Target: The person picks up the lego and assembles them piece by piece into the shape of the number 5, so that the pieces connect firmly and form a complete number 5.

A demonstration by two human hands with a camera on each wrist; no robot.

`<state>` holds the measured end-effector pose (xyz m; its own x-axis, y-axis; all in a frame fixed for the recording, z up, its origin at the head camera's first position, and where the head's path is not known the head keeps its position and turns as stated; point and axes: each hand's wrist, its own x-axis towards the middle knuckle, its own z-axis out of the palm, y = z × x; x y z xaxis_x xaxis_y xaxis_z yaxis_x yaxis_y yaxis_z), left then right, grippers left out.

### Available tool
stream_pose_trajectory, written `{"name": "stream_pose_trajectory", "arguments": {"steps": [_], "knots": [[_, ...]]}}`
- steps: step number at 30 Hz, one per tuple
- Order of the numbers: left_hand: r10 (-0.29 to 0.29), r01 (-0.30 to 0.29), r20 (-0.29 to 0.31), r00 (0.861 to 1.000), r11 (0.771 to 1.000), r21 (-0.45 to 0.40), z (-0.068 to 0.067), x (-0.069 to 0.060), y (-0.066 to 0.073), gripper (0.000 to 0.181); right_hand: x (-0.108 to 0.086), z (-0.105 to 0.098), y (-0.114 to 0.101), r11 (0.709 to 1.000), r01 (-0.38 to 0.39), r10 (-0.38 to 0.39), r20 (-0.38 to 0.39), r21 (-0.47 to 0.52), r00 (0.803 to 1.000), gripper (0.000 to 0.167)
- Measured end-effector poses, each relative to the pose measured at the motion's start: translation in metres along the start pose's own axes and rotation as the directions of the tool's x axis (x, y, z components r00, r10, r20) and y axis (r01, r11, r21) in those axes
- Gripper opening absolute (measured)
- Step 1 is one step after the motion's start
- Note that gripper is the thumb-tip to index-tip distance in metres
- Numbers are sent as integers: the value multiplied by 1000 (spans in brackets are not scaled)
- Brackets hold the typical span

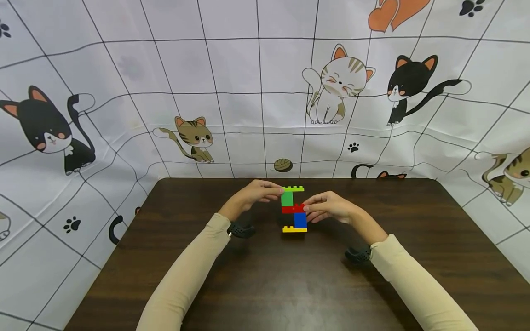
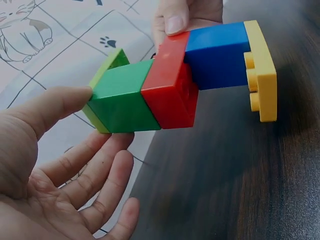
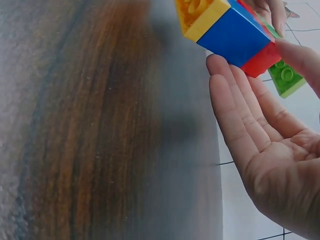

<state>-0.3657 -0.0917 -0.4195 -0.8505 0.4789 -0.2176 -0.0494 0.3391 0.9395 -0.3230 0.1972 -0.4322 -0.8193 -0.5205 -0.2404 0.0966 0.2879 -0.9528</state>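
Both hands hold one joined stack of toy building bricks above the table. From top to bottom it has a thin lime green brick (image 1: 293, 189), a green brick (image 1: 287, 199), a red brick (image 1: 290, 209), a blue brick (image 1: 300, 220) and a thin yellow brick (image 1: 294, 229). My left hand (image 1: 256, 191) pinches the lime green end between thumb and fingers, the other fingers spread in the left wrist view. With thumb and fingers, my right hand (image 1: 329, 207) pinches the red brick from the right. Blue and green stand on opposite sides of the red one.
A dark wood-grain table (image 1: 265, 285) lies below the hands. Behind it hangs a white sheet (image 1: 236, 69) with grid lines and cartoon cats. Black wrist devices hang under each forearm, one at the left wrist (image 1: 242, 231) and one at the right (image 1: 358, 254).
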Motion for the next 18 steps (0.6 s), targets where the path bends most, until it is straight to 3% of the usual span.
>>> {"name": "stream_pose_trajectory", "arguments": {"steps": [9, 18], "knots": [[-58, 58, 10, 998, 998, -2, 3, 3, -3, 44, -2, 1, 1, 1000, -9, 8, 22, 14, 1000, 45], [-69, 69, 21, 997, 998, -5, 5, 6, -11, 44, -2, 2, 8, 998, -31, 29, 50, 46, 998, 45]]}}
